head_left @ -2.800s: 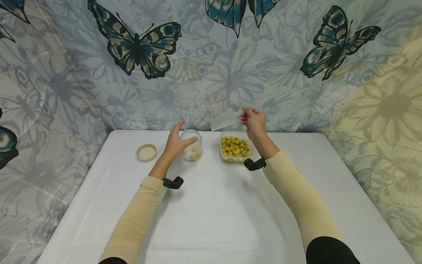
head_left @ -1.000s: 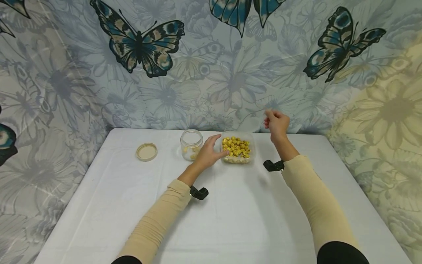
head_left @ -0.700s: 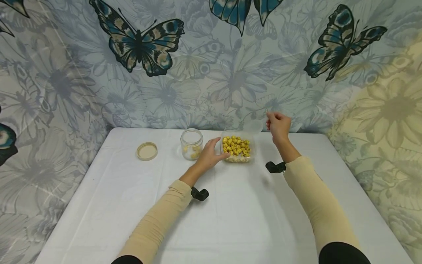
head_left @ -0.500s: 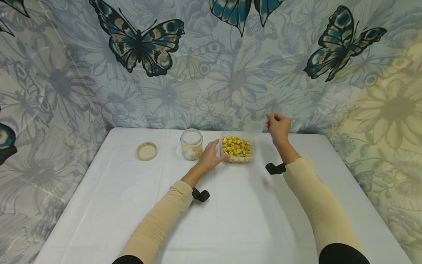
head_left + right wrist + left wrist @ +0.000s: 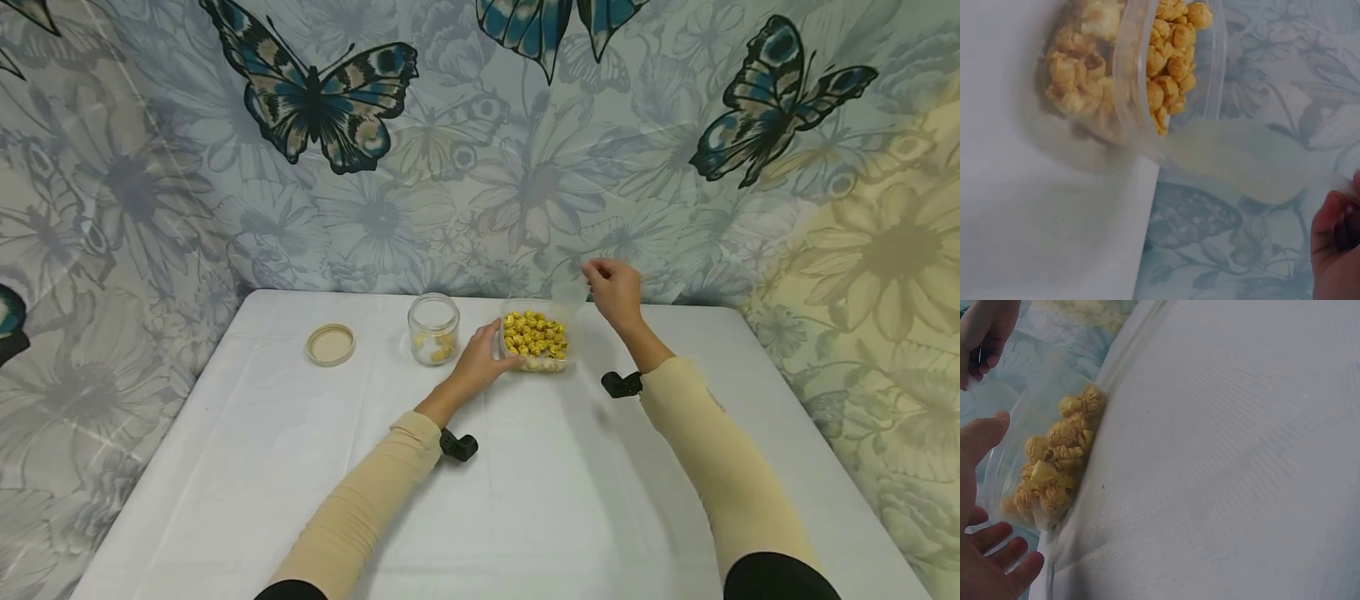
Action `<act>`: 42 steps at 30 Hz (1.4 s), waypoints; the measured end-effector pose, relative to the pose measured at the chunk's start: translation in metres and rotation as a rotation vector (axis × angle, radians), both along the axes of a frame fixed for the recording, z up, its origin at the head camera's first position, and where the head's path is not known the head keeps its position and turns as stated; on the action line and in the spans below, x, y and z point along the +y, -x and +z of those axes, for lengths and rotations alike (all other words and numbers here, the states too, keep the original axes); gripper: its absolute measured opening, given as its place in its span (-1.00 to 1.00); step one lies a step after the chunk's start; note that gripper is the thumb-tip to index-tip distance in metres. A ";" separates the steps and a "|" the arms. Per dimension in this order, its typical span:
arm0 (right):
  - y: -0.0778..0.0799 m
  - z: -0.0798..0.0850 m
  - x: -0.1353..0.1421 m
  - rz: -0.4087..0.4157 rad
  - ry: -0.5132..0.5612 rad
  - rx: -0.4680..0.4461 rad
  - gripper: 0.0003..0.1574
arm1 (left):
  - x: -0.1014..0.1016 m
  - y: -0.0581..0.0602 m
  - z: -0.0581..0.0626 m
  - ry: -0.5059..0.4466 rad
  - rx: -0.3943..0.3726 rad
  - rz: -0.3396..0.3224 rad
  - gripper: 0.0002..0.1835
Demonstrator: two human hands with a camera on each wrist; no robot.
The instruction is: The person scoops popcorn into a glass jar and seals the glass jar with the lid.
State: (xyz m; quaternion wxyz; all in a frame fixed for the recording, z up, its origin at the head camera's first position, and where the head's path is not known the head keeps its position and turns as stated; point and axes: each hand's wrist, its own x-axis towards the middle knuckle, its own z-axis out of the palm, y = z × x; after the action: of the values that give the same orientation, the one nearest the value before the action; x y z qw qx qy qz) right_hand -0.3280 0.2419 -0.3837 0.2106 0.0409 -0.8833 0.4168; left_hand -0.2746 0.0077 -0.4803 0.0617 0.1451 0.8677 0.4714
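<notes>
A clear plastic container of yellow caramel popcorn stands at the table's back edge. My left hand rests at its left side, thumb by the front wall and fingers loosely extended; in the left wrist view the fingers are spread beside it. My right hand, behind and right of the container, pinches the handle of a translucent scoop. The scoop's blade slants down to the container's rim. Left of the container stands an uncovered clear jar with a few popcorn pieces at the bottom.
A round cream-rimmed lid lies left of the jar. White cloth covers the table. A butterfly-print backdrop rises directly behind the back edge.
My left hand has moved right from the jar to the popcorn container. My right hand has carried the scoop right and lower, and in the last half second shifted slightly back left.
</notes>
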 end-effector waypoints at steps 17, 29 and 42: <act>0.015 0.003 0.017 0.148 0.172 -0.343 -0.43 | 0.000 -0.001 0.000 0.055 0.022 -0.020 -0.03; 0.020 0.003 0.022 0.206 0.138 -0.473 -0.40 | 0.000 0.001 -0.002 0.055 0.026 -0.024 -0.01; 0.022 -0.010 0.029 0.246 0.269 -0.471 -0.58 | -0.001 0.002 0.001 0.086 0.014 -0.022 -0.02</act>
State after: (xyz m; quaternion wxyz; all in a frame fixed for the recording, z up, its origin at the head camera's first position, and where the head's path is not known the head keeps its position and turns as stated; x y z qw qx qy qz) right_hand -0.3500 0.2713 -0.3939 -0.0488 0.0216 -0.8331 0.5506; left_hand -0.2769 0.0063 -0.4797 0.0671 0.1553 0.8860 0.4318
